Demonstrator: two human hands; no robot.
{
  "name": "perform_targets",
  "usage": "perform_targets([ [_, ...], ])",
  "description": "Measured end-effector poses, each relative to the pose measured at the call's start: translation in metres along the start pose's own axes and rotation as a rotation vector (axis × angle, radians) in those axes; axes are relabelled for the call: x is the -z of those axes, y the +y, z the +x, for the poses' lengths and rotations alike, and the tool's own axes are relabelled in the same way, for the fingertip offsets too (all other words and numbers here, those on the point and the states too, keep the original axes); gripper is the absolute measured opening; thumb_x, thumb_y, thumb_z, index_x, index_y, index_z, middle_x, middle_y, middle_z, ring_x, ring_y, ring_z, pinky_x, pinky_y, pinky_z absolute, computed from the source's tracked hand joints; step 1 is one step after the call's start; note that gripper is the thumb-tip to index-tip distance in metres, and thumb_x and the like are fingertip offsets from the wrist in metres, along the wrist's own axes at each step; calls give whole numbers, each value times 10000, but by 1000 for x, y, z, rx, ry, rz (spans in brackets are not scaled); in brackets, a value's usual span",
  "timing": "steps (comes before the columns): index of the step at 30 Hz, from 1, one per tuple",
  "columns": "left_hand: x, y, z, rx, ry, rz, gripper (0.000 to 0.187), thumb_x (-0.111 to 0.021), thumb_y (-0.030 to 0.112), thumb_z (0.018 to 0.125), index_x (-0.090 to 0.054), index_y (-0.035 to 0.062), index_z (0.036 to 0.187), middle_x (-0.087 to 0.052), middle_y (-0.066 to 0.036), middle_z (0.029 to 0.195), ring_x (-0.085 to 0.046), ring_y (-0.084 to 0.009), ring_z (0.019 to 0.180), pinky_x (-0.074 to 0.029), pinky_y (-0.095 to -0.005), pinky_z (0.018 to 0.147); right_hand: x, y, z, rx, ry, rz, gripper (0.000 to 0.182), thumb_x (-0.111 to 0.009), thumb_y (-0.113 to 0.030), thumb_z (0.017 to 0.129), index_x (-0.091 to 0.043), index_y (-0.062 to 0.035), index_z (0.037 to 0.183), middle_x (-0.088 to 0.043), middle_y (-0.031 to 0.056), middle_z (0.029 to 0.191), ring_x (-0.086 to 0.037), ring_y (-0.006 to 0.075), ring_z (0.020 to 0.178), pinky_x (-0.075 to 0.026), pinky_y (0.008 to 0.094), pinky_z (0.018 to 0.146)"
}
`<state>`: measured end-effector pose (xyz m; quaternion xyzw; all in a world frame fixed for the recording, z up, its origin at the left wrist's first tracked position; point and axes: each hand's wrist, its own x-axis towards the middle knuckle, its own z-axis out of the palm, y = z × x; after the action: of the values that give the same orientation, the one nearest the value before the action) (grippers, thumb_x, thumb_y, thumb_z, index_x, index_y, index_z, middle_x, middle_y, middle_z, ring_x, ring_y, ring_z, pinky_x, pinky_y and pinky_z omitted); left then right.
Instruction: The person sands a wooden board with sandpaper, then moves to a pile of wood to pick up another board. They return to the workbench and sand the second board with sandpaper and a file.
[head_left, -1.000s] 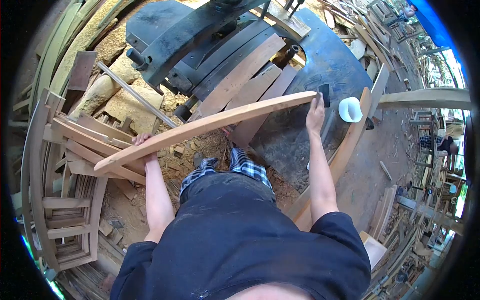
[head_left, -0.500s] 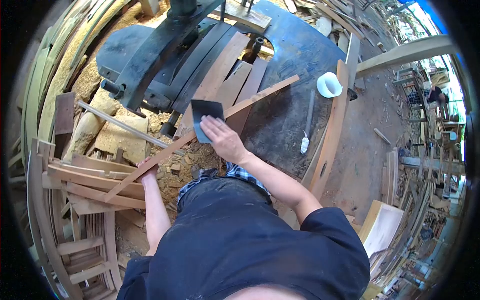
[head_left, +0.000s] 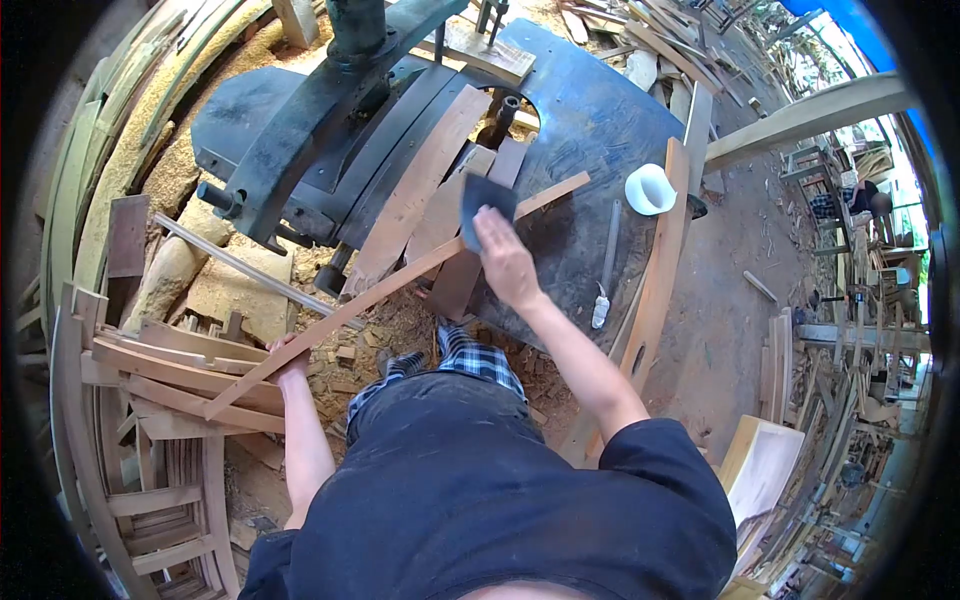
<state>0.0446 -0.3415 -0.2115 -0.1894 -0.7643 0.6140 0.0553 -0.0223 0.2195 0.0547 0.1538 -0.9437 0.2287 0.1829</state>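
Note:
A long thin wooden strip [head_left: 395, 282] runs diagonally from the lower left to the machine table. Near its lower end my left hand [head_left: 290, 362] is closed around it, the fingers partly hidden behind the wood. Farther up, my right hand [head_left: 508, 262] presses a dark sheet of sandpaper [head_left: 488, 200] over the strip, the fingers lying on its near part. Under the strip's upper half lie several flat boards [head_left: 420, 195] on the table.
A dark metal machine [head_left: 300, 130] with a heavy arm stands ahead, its blue-black table [head_left: 580, 110] reaching right. On it are a white roll [head_left: 650, 190] and a whitish tube [head_left: 600, 308]. Curved wooden frames [head_left: 170, 500] stand at left; a person [head_left: 865, 200] is far right.
My right hand has slid the sandpaper up and to the right along the strip. My left hand keeps its hold near the lower end. The view has shifted slightly.

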Motion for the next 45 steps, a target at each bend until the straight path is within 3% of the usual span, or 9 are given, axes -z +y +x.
perform_targets([
  [6, 81, -68, 5, -194, -155, 428, 268, -380, 272, 909, -423, 175, 663, -363, 56, 444, -434, -118, 445, -444, -298, 635, 34, 111, 17, -426, 122, -81, 340, -429, -140, 960, -530, 42, 1229, -541, 236, 1271, -500, 362, 1210, -392, 405, 1041],
  [9, 158, -164, 14, -764, -236, 1365, 345, -379, 302, 923, -379, 160, 609, -355, 14, 465, -404, -148, 452, -429, -311, 622, 49, 157, 28, -622, -24, -138, 387, -400, -245, 991, -551, 19, 1230, -525, 215, 1305, -494, 334, 1228, -399, 395, 1033],
  [13, 131, -125, 8, -586, -269, 1248, 294, -500, 226, 906, -580, 114, 646, -428, 22, 455, -491, -132, 488, -460, -381, 696, 35, 155, 14, -532, 44, -263, 396, -395, -248, 992, -535, 14, 1254, -497, 199, 1346, -458, 348, 1262, -371, 400, 1058],
  [16, 108, -112, -1, -857, -179, 1409, 372, -383, 333, 955, -614, 62, 1063, -624, -124, 881, -598, -274, 871, -270, -597, 1061, 33, 152, 5, -543, 60, -303, 392, -401, -241, 989, -528, 9, 1264, -482, 198, 1362, -437, 359, 1277, -354, 403, 1071],
  [18, 149, -165, 5, -963, -220, 1307, 529, -278, 459, 946, -579, 67, 1135, -586, -201, 1147, -537, -392, 1081, -178, -664, 1084, 39, 150, 1, -556, 21, -305, 398, -404, -250, 990, -525, 5, 1271, -489, 191, 1358, -436, 353, 1279, -352, 400, 1071],
  [32, 210, -206, 4, -1362, -139, 1464, 673, -242, 554, 908, -553, 65, 1250, -602, -138, 1210, -533, -330, 1167, -346, -553, 1045, 30, 149, -74, -612, -125, -214, 465, -393, -286, 1000, -436, 2, 1363, -386, 183, 1445, -344, 333, 1347, -295, 385, 1110],
  [36, 208, -205, 8, -1401, -56, 1426, 650, -228, 533, 918, -536, 84, 1273, -563, -125, 1266, -501, -317, 1206, -333, -548, 1056, -7, 112, -61, -770, 209, -151, 440, -375, -209, 992, -424, 37, 1354, -397, 218, 1429, -346, 370, 1339, -250, 429, 1130],
  [41, 200, -196, 10, -1467, 34, 1358, 623, -210, 506, 931, -514, 107, 1302, -514, -110, 1335, -461, -301, 1255, -316, -542, 1069, -12, -20, -59, -156, -4, 37, 489, -502, -36, 817, -489, -1, 1305, -484, 194, 1354, -446, 372, 1265, -358, 439, 1069],
  [45, 185, -180, 5, -1589, 37, 1259, 605, -197, 485, 941, -497, 126, 1324, -475, -97, 1390, -429, -288, 1294, -303, -538, 1080, -4, -9, -72, 102, -247, 126, 509, -483, -8, 805, -483, -1, 1313, -479, 196, 1363, -443, 339, 1284, -315, 422, 1111],
])
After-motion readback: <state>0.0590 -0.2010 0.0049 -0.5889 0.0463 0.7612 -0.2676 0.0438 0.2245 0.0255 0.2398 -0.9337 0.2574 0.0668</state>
